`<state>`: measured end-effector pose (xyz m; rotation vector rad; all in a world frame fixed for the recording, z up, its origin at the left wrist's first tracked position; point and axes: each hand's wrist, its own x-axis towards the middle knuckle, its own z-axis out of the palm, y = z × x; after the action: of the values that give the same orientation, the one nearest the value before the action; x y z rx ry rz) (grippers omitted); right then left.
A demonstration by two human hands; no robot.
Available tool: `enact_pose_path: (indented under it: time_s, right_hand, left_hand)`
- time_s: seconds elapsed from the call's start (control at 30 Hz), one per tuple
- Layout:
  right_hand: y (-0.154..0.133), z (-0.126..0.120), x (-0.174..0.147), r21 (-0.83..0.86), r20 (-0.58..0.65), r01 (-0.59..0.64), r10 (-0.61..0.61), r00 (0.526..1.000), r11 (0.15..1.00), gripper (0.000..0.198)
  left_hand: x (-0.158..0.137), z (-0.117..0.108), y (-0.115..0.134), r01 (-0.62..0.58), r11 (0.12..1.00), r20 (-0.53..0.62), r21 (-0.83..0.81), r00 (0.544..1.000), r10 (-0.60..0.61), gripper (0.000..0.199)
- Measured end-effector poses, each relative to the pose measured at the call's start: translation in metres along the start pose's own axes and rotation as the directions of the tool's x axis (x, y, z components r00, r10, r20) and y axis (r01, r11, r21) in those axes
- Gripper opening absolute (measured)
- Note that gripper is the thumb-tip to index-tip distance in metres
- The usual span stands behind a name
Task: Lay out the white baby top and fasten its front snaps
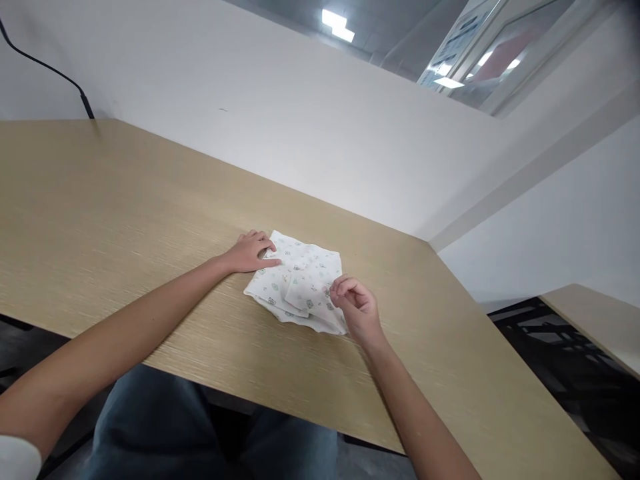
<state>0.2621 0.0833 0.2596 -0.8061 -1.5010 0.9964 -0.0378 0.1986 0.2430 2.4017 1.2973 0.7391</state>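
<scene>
left hand [250, 253] lies flat, fingers spread, pinning the folded cloth [298, 283] to the worktop [125, 220]; right hand [356, 307] pinches its near-right edge, grip closed.

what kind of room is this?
Likely an office or lab desk cubicle: a wood-grain table set against a white partition wall, with ceiling panel lights and a glass window above.

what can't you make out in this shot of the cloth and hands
- Head view: the printed motifs on the cloth are too small to identify.
- The right hand covers the cloth's near right corner; its fingertip grip is unclear.
- The cable runs off the left edge.
</scene>
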Motion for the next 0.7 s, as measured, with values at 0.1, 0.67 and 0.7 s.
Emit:
enact_pose_path:
  time_s: [0.1, 0.67, 0.7]
  right_hand:
    - [0.000, -0.001, 0.000, -0.005, -0.006, -0.004, 0.004, 1.000, 1.000, 0.022]
    - [0.001, -0.021, 0.008, -0.279, 0.080, -0.160, 0.189, 0.979, 0.947, 0.020]
    - [-0.001, -0.023, 0.009, -0.346, 0.141, -0.176, 0.237, 0.961, 0.921, 0.023]
  left_hand:
    - [0.000, 0.000, 0.001, 0.005, 1.000, 0.005, -0.001, 1.000, -0.005, 0.059]
    - [-0.001, 0.003, -0.004, -0.033, 0.999, -0.001, 0.038, 0.999, 0.033, 0.046]
    - [-0.001, 0.003, -0.004, -0.041, 0.998, -0.007, 0.040, 0.999, 0.041, 0.043]
